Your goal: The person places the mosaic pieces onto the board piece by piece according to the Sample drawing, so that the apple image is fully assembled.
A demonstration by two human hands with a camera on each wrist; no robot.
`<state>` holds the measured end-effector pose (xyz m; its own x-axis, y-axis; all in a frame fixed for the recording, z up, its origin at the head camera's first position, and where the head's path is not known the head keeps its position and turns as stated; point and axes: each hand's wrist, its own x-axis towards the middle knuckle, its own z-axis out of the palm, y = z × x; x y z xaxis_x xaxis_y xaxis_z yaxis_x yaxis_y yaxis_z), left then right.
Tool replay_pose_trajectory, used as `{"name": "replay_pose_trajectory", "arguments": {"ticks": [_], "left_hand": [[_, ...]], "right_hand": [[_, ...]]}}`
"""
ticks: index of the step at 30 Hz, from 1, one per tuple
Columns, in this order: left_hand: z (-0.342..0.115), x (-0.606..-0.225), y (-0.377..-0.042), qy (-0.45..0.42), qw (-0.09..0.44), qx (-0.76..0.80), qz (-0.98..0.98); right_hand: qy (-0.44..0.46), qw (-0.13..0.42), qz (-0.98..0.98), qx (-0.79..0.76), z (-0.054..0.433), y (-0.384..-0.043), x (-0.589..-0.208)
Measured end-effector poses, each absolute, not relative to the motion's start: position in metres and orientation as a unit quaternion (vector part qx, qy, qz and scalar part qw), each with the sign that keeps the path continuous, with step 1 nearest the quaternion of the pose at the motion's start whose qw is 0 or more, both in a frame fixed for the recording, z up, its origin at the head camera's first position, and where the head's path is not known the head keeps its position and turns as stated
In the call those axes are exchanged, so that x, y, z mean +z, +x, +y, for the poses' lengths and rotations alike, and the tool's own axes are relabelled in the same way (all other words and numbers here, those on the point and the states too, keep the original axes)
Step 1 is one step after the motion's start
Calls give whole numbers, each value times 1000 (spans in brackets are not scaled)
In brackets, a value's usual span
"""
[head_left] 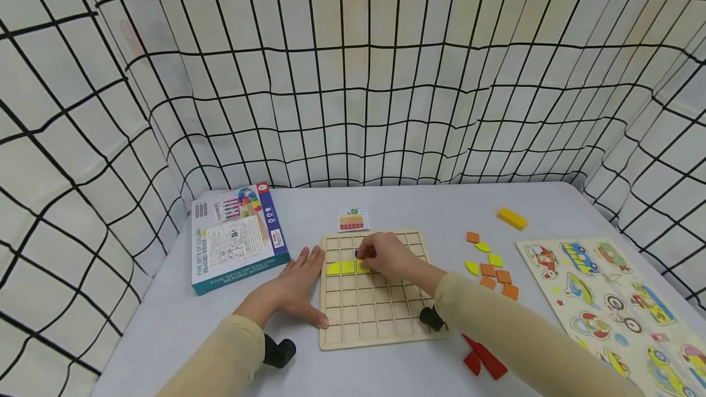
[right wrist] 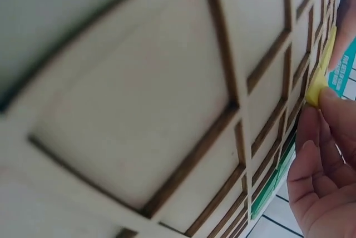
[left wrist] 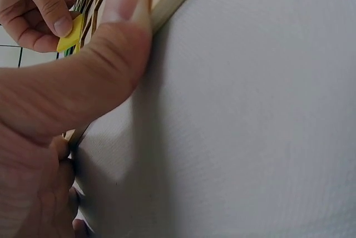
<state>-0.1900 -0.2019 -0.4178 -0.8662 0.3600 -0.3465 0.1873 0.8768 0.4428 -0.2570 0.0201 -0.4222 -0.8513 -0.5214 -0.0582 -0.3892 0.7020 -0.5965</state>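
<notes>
A wooden grid board [head_left: 379, 312] lies flat on the table. My right hand [head_left: 388, 254] reaches over its upper part and pinches a small yellow tile [left wrist: 70, 33] between thumb and fingers, right at the grid. Two yellow tiles [head_left: 347, 267] sit side by side in cells left of these fingers, the outer one with a rounded side. Green tiles [right wrist: 266, 193] lie in cells along one board edge in the right wrist view; the right hand hides that area in the head view. My left hand [head_left: 298, 283] rests with spread fingers beside the board, thumb on its left edge.
A box [head_left: 237, 241] stands left of the board and a small picture card [head_left: 353, 219] behind it. Orange tiles [head_left: 504, 276], yellow tiles and a yellow bar [head_left: 512, 218] lie to the right. Red pieces [head_left: 485, 357] lie near the right sleeve, a vehicle puzzle board [head_left: 612, 311] far right.
</notes>
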Motion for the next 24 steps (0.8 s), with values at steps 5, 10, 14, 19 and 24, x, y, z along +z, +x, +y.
{"name": "replay_pose_trajectory", "arguments": {"ticks": [5, 10, 14, 19, 24], "left_hand": [[-201, -416, -189, 147, 213, 201, 945], [-201, -415, -189, 145, 213, 202, 945], [-201, -414, -189, 146, 213, 202, 945], [-201, -413, -189, 149, 211, 200, 945], [-201, -413, -188, 151, 211, 201, 945]], "right_hand": [[-258, 97, 921, -275, 19, -254, -421], [-272, 88, 922, -260, 19, -252, -421], [-278, 83, 924, -249, 19, -253, -423], [-280, 82, 927, -237, 18, -252, -424], [-286, 93, 920, -252, 23, -249, -417]]}}
